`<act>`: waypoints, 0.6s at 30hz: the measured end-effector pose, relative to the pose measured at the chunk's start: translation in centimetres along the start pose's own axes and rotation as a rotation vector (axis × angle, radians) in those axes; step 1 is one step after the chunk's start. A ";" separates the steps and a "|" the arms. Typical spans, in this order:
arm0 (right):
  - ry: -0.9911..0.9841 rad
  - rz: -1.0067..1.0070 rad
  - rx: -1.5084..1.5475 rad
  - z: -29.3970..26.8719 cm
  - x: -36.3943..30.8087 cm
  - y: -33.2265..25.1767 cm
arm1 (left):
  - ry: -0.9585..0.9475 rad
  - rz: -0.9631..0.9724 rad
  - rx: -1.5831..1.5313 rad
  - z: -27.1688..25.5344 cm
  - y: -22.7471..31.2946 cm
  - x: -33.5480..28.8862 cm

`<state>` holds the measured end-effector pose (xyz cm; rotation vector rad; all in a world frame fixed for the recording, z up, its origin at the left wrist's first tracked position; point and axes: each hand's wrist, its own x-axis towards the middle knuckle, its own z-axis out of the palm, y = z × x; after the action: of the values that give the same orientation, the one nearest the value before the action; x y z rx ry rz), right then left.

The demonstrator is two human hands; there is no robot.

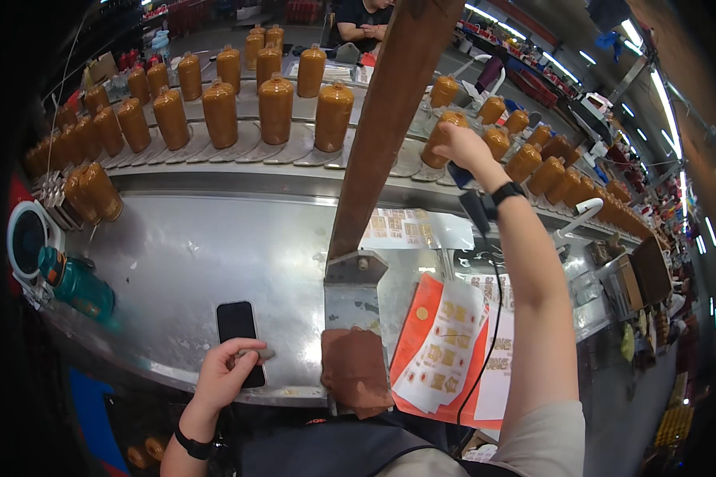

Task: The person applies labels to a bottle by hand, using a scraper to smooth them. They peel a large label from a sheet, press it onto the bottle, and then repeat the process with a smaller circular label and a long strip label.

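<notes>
On the far right of the post, my right hand [465, 148] is closed round the upper part of an amber-brown bottle [437, 146] standing at the conveyor's edge. My left hand [224, 370] is low over the metal table, beside a black-screened phone [236, 324] that it partly covers. Its fingers are curled together, with a small greyish piece [266, 353] at their tips, too small to name. More bottles of the same kind, such as one brown bottle [334, 118], stand upright along the conveyor [247, 157].
A brown post [390, 119] rises between my arms from a bracket with a brown cloth [356, 370]. Sheets of gold-printed labels [445, 350] lie on a red folder [410, 326]. A teal flask [83, 288] lies left. A black cable [497, 302] hangs by my right arm. Another person [358, 24] sits beyond.
</notes>
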<state>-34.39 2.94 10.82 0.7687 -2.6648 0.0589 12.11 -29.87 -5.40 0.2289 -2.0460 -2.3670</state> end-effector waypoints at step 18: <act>0.055 0.219 0.146 9.2 11.4 -0.2 | 0.094 0.043 0.022 -2.5 -0.5 -0.3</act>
<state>-46.29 -4.30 6.30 0.5062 -2.7030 0.3290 12.71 -32.25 -6.26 0.2881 -2.0156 -2.2643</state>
